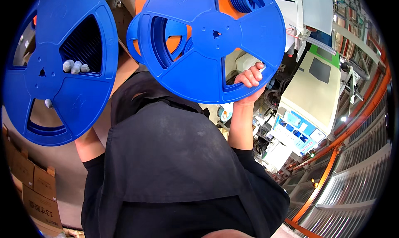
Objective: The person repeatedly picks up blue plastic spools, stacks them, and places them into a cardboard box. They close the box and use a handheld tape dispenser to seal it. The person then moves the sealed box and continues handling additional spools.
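"Where are you seeing writing?"
"Dark printing, characters with a number, is standing upside down on the brown carton at lower left."
"And what is the beige machine showing?"
"Its blue-and-white panel is carrying small lines, too small for reading."
"The blue reels?"
"They are bearing faint raised marks, also unreadable."

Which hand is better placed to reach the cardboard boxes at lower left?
Probably the left hand: it is nearer the cardboard boxes, while the right hand is farther across. Both hold blue reels, though, so neither looks free.
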`<action>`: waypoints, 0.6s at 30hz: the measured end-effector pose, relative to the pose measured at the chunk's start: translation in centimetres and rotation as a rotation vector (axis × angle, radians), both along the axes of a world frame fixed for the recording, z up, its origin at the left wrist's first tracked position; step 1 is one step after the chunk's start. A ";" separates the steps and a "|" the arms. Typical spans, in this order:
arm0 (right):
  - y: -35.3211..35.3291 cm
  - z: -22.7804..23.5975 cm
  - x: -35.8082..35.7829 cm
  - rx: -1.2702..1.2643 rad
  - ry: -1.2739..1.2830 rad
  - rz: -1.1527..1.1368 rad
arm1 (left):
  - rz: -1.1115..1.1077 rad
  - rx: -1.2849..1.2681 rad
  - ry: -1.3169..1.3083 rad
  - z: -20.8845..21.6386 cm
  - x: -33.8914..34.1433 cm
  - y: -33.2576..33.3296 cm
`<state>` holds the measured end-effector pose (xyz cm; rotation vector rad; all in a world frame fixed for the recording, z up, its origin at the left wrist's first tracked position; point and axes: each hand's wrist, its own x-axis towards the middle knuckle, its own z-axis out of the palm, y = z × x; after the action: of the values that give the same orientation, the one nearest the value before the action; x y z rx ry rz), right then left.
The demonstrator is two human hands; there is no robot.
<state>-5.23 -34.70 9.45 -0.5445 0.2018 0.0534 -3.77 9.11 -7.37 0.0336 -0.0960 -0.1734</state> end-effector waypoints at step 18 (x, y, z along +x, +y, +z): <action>0.5 -1.2 2.3 -0.465 0.235 0.119 | 0.196 0.681 1.078 -11.6 -8.2 3.3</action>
<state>-2.95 -34.20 8.24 -1.0149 0.4163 0.1893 -12.02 12.38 -18.98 0.6177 1.0438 -0.0036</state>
